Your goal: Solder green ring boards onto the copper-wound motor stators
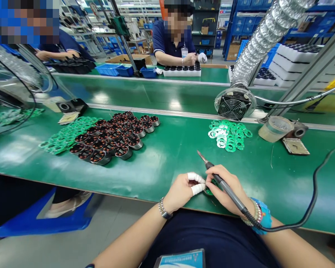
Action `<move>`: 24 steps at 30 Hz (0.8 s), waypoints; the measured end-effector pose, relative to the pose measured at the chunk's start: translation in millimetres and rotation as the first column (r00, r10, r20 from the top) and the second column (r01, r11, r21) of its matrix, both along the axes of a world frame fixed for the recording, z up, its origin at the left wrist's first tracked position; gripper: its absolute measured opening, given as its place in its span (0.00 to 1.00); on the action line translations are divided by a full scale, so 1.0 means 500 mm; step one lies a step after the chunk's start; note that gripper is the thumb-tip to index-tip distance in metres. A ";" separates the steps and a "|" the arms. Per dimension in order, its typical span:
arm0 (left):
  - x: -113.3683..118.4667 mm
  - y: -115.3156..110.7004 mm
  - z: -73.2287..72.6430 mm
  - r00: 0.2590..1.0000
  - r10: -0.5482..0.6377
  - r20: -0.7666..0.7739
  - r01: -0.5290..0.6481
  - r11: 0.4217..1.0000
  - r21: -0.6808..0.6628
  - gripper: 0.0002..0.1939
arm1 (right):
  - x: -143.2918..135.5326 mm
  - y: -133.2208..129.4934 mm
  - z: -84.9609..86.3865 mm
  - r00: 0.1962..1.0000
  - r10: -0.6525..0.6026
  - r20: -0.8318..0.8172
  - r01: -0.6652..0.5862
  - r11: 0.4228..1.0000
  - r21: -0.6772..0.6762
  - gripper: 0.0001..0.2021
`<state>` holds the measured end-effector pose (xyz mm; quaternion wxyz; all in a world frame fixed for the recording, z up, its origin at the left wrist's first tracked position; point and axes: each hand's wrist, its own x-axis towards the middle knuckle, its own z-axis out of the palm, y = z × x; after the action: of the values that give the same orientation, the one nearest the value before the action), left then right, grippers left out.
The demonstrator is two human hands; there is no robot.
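In my right hand [230, 186] rests a soldering iron [226, 189], its tip pointing up and to the left, away from the work. That hand's thumb and fingertip also pinch close to a small green circuit board [209, 191] at the table's front edge. My left hand [181, 190], with white wraps on its thumb and forefinger, closes its fingertips at the board's left side. Fingers hide most of the board, and anything tiny between the fingertips is too small to make out.
Several copper-wound motor stators [111, 138] stand left of centre, beside a spread of green boards [69, 134]. More ring-shaped boards [231, 134] lie under a fume fan [232, 106]. A plastic tub [275, 129] and sponge tray [296, 146] sit right. A co-worker [174, 42] works opposite.
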<state>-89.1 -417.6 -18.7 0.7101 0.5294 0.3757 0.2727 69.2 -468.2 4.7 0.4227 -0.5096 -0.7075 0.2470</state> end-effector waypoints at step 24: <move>-0.013 -0.015 -0.025 0.999 -0.021 -0.039 0.022 1.000 0.015 0.08 | 0.070 -0.081 0.029 1.000 -0.001 -0.003 0.002 0.999 0.047 0.10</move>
<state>-95.4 -425.0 -31.3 0.7014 0.5441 0.3817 0.2576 104.2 -508.8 19.2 0.4358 -0.4997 -0.7121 0.2307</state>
